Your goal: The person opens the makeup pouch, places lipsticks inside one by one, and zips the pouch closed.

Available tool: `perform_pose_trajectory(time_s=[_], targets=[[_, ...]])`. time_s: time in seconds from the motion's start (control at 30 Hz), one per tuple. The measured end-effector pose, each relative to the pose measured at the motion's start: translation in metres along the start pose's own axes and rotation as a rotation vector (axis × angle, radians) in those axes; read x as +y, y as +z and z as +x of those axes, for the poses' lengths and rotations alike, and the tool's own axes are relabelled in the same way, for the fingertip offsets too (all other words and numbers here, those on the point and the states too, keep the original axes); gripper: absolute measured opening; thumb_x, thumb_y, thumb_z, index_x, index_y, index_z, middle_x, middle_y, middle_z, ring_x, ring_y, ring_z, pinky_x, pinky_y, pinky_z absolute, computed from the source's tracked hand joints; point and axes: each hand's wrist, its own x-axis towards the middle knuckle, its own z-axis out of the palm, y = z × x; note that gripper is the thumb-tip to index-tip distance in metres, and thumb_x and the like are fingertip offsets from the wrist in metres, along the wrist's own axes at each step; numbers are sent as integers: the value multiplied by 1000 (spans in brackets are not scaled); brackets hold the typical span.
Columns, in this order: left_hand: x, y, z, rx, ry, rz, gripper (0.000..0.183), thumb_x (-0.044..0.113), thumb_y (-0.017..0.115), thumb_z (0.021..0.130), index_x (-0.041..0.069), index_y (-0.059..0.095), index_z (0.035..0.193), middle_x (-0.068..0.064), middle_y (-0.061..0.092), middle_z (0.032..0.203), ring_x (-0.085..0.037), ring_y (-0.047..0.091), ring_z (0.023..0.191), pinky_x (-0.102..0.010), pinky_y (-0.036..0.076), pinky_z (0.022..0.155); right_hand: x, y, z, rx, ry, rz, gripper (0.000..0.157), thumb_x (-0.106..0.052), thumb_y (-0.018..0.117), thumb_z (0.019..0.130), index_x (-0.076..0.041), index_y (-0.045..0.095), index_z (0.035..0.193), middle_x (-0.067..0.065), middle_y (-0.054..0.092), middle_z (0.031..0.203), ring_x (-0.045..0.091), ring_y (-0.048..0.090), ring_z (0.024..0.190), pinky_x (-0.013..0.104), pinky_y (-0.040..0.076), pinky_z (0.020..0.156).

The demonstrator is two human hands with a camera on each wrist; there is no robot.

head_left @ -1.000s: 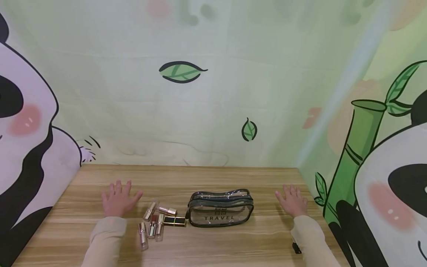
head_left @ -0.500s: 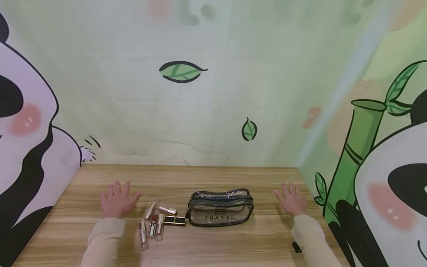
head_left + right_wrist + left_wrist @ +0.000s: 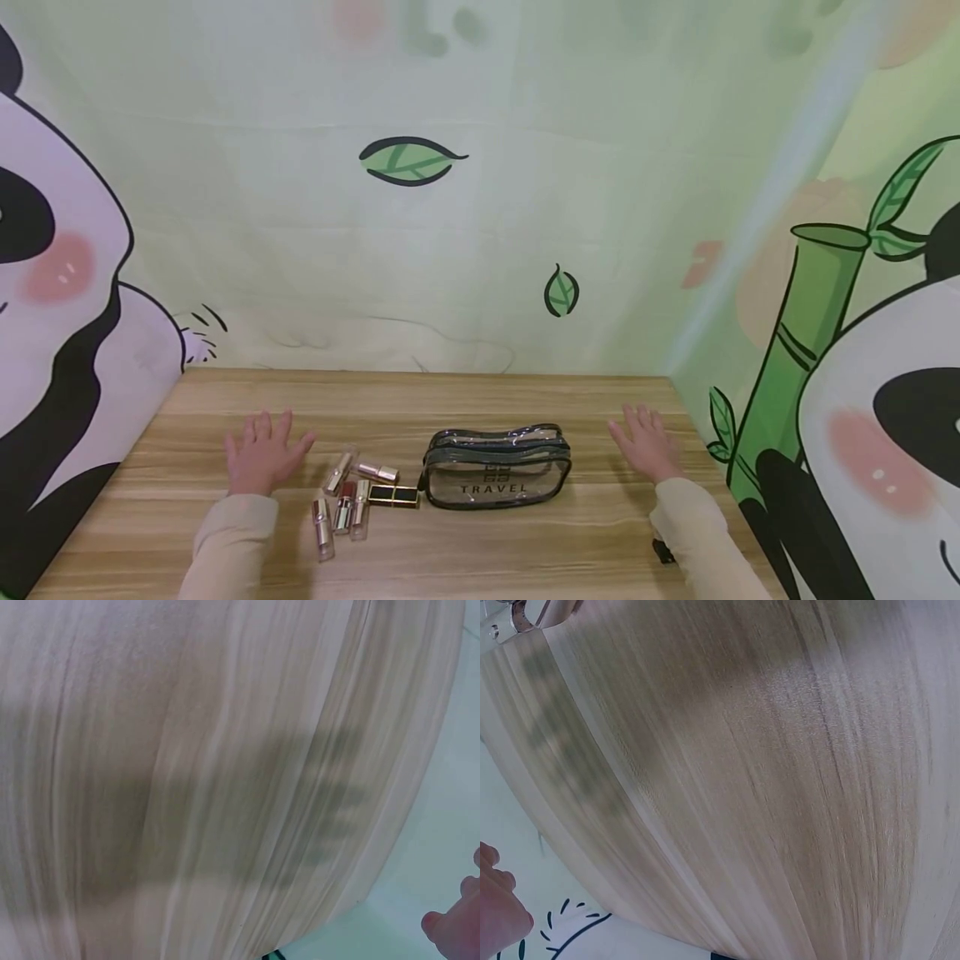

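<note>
Fingers spread, my left hand [image 3: 264, 458] hovers over the left side of the table, holding nothing. Close to its right, several lipstick tubes lie in a loose cluster: clear-and-rose-gold ones [image 3: 322, 529], one with a dark red part [image 3: 345, 507] and a black one with gold bands [image 3: 393, 497]. The black tube's end is right by a clear zip pouch [image 3: 497, 485] with black piping and "TRAVEL" printed on it. My right hand [image 3: 647, 446], also spread and holding nothing, is to the right of the pouch. In the right wrist view its shadow falls on bare wood.
The wood-grain table [image 3: 487, 558] ends at the back against a pale green cloth backdrop [image 3: 480, 250] printed with pandas, leaves and bamboo. A small black device [image 3: 663, 551] shows under my right sleeve. Shiny tube ends [image 3: 551, 611] appear at the left wrist view's top corner.
My right hand has shifted slightly left and up in the head view. The left hand has drifted slightly left and down. The pouch and lipsticks stay where they were.
</note>
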Motion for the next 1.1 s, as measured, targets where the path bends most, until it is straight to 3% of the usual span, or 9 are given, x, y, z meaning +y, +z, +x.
perform_pose_trajectory(time_s=[0.4,0.8,1.1], targets=[[-1,4,-5,-11,14,-19,77,59,25,88,1,19,139,-33,8,139,-53,6,125,-69,-4,96,-15,-1,2,14,-89,38,65,-49,24,93,-3,22,139,25,19,142,44,13,130,70,15,94],[-3,14,-2,-5,50,-1,77,60,23,88,2,20,139,-33,11,139,-53,9,125,-70,-1,95,-23,2,3,-4,-178,109,62,-44,26,94,2,25,137,26,25,140,44,25,127,57,20,103],[6,18,-2,22,111,13,77,61,24,87,3,23,138,-31,16,139,-51,13,126,-69,1,96,-29,2,2,-10,-211,150,62,-45,29,93,2,32,134,23,31,138,40,28,127,53,23,104]])
